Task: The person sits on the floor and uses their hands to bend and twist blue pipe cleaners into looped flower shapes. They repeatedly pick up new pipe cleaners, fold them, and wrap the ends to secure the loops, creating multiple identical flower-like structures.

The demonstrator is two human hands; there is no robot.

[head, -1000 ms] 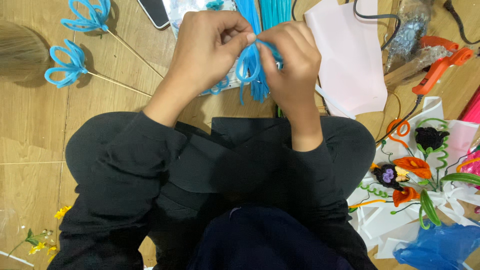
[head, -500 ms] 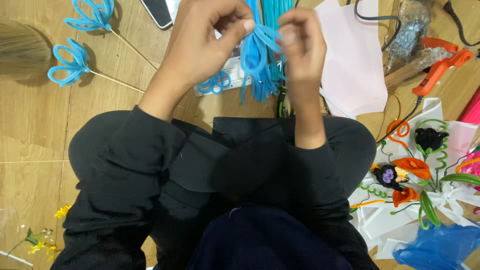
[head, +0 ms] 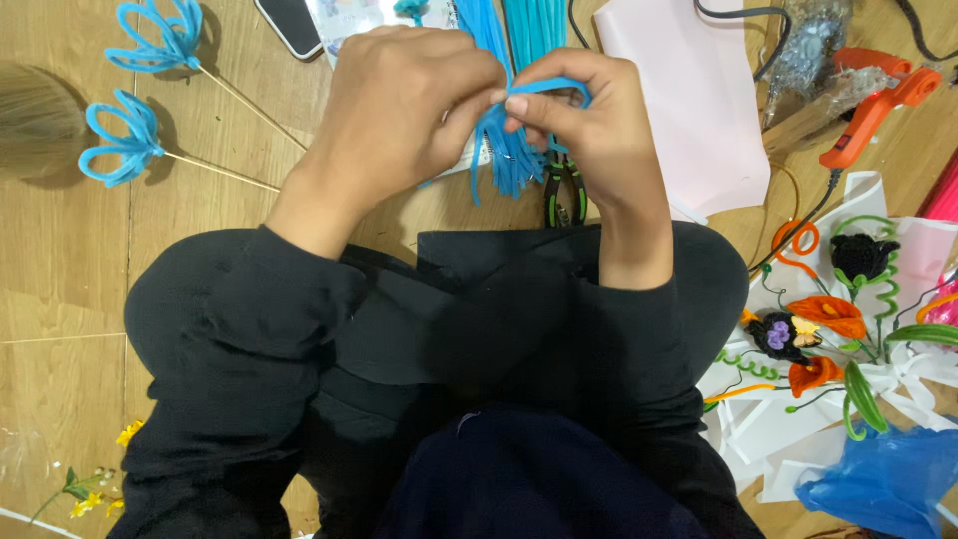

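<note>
Both of my hands meet over a bunch of blue pipe cleaners [head: 507,150] above my knees. My left hand [head: 404,105] pinches the bunch from the left, fingers curled around the strands. My right hand [head: 594,125] grips a looped strand at the top between thumb and forefinger. The loose ends hang down towards my black-clothed legs. More straight blue pipe cleaners [head: 529,30] lie on the wooden floor just beyond my hands.
Two finished blue pipe-cleaner flowers on sticks [head: 125,140] lie at left. A phone [head: 289,25] sits at top. Pliers [head: 564,195] lie under my right hand. Pink paper [head: 699,100], an orange glue gun [head: 878,105] and a pipe-cleaner bouquet [head: 828,329] are at right.
My hands lifted the blue bunch and shifted it. The right thumb and forefinger now pinch a loop at the top, and the strands hang lower between my hands.
</note>
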